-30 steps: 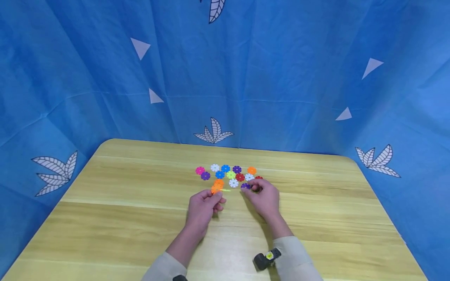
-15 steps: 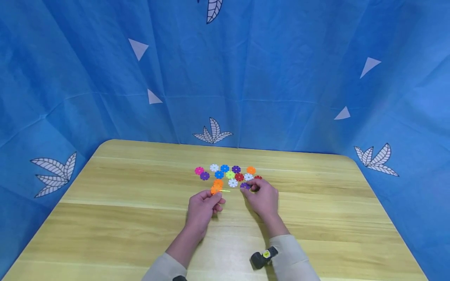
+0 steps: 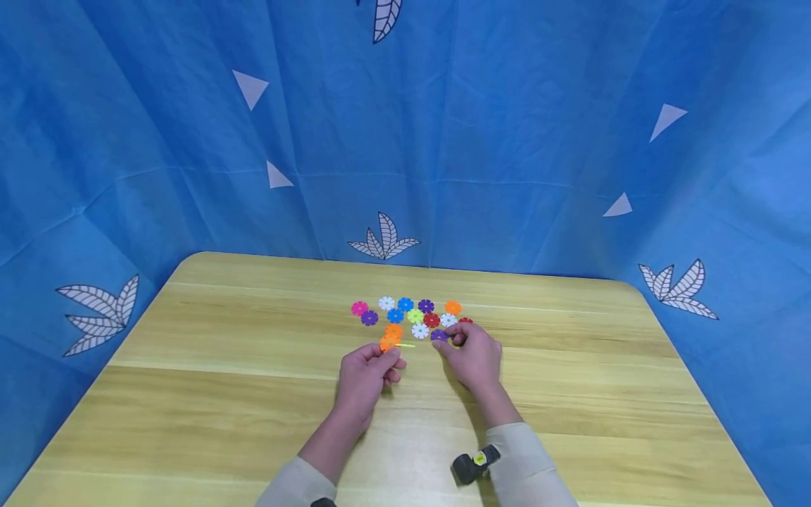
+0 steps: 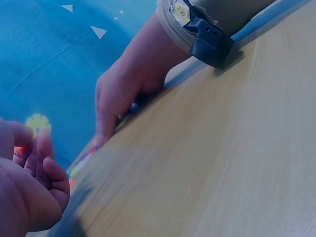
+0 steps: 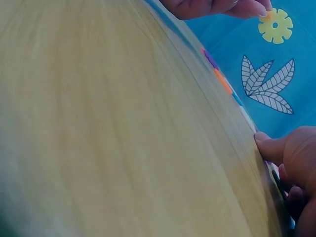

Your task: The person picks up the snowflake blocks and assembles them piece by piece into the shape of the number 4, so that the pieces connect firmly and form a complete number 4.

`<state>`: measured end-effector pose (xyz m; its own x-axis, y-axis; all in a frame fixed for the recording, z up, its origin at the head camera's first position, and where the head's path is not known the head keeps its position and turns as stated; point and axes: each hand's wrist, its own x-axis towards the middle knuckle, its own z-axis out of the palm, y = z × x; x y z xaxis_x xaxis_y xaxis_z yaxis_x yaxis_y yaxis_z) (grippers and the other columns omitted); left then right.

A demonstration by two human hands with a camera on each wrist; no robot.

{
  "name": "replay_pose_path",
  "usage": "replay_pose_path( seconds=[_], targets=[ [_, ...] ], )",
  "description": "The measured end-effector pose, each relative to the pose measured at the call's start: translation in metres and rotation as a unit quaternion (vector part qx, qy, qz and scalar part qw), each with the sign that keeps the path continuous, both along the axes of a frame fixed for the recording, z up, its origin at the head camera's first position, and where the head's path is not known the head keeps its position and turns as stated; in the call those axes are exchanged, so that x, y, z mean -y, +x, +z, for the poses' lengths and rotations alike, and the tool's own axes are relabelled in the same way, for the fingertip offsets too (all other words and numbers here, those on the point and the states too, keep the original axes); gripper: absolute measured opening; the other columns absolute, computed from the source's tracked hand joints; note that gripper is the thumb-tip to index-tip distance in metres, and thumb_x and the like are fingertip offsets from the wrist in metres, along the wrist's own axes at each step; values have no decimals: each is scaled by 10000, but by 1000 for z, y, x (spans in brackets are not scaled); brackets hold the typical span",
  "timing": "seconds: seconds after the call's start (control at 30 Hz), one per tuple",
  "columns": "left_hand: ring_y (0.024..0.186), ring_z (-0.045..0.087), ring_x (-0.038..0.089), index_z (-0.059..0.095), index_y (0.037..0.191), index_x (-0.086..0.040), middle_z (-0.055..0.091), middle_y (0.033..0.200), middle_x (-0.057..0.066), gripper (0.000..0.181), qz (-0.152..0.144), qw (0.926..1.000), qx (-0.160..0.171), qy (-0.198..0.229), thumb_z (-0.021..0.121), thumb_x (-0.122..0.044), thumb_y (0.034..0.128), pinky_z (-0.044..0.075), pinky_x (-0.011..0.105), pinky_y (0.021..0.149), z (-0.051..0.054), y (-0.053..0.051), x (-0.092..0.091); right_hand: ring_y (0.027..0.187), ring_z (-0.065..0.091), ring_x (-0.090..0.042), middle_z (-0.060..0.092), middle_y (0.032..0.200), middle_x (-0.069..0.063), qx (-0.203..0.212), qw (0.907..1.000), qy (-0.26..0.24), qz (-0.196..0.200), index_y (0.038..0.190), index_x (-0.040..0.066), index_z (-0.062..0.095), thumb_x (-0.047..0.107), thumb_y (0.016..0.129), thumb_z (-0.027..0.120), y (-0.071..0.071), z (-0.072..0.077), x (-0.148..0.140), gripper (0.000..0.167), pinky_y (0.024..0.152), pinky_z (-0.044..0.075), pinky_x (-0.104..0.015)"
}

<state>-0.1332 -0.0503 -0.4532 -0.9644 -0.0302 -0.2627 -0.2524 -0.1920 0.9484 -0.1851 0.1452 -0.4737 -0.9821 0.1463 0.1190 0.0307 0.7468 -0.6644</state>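
My left hand (image 3: 367, 377) pinches an orange notched snowflake disc (image 3: 388, 343) between thumb and fingers, raised above the table. A yellow snowflake disc (image 5: 275, 26) stands out from it, edge-on in the head view and face-on in the right wrist view. My right hand (image 3: 474, 357) is low at the tabletop, its thumb and index finger at opposite edges of a purple snowflake disc (image 3: 438, 336). In the left wrist view the right hand (image 4: 121, 96) reaches down to the table, and the left hand (image 4: 32, 182) hides most of the orange disc.
Several loose discs lie behind the hands, among them a pink one (image 3: 360, 308), a white one (image 3: 420, 331), a red one (image 3: 431, 320) and an orange one (image 3: 453, 308). The wooden table (image 3: 209, 394) meets a blue curtain (image 3: 507, 141) at its back edge.
The purple disc at my right fingertips has shifted slightly to the left. My left hand keeps its hold on the orange disc and has hardly moved.
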Motion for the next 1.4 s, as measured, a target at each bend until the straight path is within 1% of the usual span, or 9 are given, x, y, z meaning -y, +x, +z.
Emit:
replay_pose_path(
  seconds=[0.27,0.43,0.6,0.7,0.9,0.93,1.0,1.13,1.4],
  targets=[
    [647,623,152,658,1027,71,718,931,195,253,14,10000,11,2,711,-161,939,518,242,608,-1,-1,0,768,521,-188,558,803,17,142,9998,42,95,1006,136,726,304,820,845,-1,3,1,277,827,289,-441],
    [648,619,150,657,1028,72,719,921,185,245,31,10000,-4,35,707,-152,942,518,242,611,1,0,0,761,508,-188,548,804,13,170,9997,8,192,1003,132,717,280,829,837,-2,4,0,258,821,276,-449],
    [650,615,149,650,1027,78,720,891,151,240,50,10000,-33,51,706,-139,940,516,239,612,2,0,0,773,510,-191,548,814,4,193,9997,-95,153,976,129,696,259,821,845,-2,4,-1,251,819,267,-442],
    [651,612,150,650,1027,76,719,893,152,235,66,10000,-3,25,703,-136,941,517,241,616,2,0,0,782,527,-198,560,815,3,192,9996,-187,114,941,133,681,249,813,851,-1,5,-1,242,838,267,-443],
    [652,613,152,655,1038,69,717,901,154,236,72,10000,29,10,701,-142,943,519,244,614,2,0,0,849,616,-210,620,820,28,60,9992,-383,84,885,140,660,234,804,857,1,4,-2,233,960,283,-469],
    [650,613,152,654,1039,71,716,902,158,240,71,10000,14,18,702,-144,943,519,244,612,2,0,0,854,621,-211,628,820,30,34,9991,-423,78,883,139,661,231,802,860,2,3,-2,234,958,302,-469],
    [648,612,151,653,1040,72,714,905,165,242,67,10000,-11,27,702,-144,943,519,245,610,2,-1,1,842,619,-213,635,817,31,7,9987,-513,47,881,140,663,224,796,866,2,3,-3,236,922,357,-452],
    [648,611,152,651,1040,72,715,901,158,237,64,10000,0,24,699,-140,944,521,249,614,2,0,1,806,583,-210,641,820,22,-11,9970,-772,17,877,137,671,178,798,865,4,2,-4,214,771,446,-394],
    [648,608,148,651,1040,71,718,895,146,232,75,10000,23,7,695,-136,946,518,244,613,3,0,1,735,533,-203,645,814,0,-34,9929,-1184,69,866,120,686,114,819,836,6,3,-8,157,663,454,-329]
  ],
)
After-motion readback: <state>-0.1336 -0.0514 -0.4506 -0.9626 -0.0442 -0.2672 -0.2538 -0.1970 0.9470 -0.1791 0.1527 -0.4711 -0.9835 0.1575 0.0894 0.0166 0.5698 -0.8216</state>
